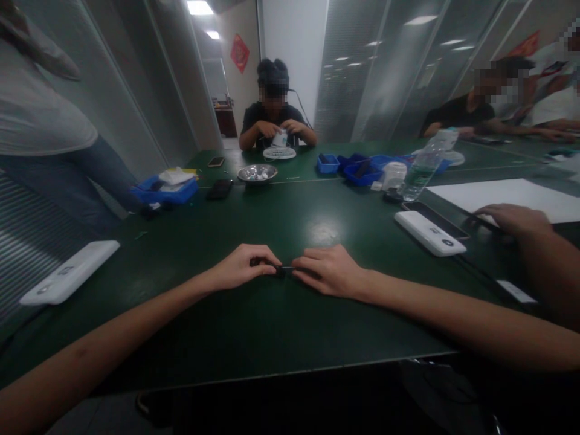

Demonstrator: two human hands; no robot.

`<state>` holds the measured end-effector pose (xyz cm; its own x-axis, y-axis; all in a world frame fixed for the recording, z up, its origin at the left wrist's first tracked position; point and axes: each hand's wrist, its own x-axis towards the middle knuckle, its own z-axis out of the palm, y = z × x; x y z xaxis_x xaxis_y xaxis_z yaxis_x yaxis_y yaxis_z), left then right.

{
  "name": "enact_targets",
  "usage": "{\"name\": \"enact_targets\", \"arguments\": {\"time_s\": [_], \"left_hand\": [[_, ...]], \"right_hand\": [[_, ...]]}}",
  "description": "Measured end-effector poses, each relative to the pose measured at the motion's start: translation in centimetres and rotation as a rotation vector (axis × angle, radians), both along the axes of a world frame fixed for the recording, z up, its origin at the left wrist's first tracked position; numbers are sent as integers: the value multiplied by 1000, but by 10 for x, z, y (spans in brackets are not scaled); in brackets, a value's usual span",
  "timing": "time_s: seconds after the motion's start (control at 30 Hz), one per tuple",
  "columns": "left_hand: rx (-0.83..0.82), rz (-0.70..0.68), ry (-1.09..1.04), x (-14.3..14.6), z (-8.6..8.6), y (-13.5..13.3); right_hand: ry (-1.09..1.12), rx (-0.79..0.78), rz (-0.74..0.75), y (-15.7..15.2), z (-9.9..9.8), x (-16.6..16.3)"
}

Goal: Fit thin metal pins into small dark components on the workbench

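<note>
The left hand (247, 266) and right hand (328, 272), fingers curled, pinch opposite ends of a small black oblong part (284, 270) just over the dark green tabletop (272, 329), with a flat white plastic box (429, 232) to the part's right.

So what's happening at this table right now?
The person wearing the camera pinches a small black part between the left hand and the right hand, down at the green table. A white flat device lies to the left and a second white device to the right. A co-worker's hand rests on the table at the right, and a person across the table holds a white object behind a metal bowl.
</note>
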<state>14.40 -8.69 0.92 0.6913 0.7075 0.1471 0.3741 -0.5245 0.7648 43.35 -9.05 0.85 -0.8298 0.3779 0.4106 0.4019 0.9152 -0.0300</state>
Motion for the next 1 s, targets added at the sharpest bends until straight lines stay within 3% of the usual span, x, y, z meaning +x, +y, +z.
{"name": "enact_targets", "arguments": {"time_s": [0.27,0.4,0.67,0.77,1.0], "left_hand": [[51,-49,46,14,-2,-9],[75,-30,61,16,-2,-11],[143,-79,106,-7,3,4],[197,71,185,-42,3,29],[310,672,435,-167,-8,82]], "right_hand": [[-41,7,66,-1,1,-5],[-38,-19,18,0,-3,-5],[16,-116,-62,2,0,-2],[13,-148,-68,2,2,-1],[9,-167,-47,2,2,0]]}}
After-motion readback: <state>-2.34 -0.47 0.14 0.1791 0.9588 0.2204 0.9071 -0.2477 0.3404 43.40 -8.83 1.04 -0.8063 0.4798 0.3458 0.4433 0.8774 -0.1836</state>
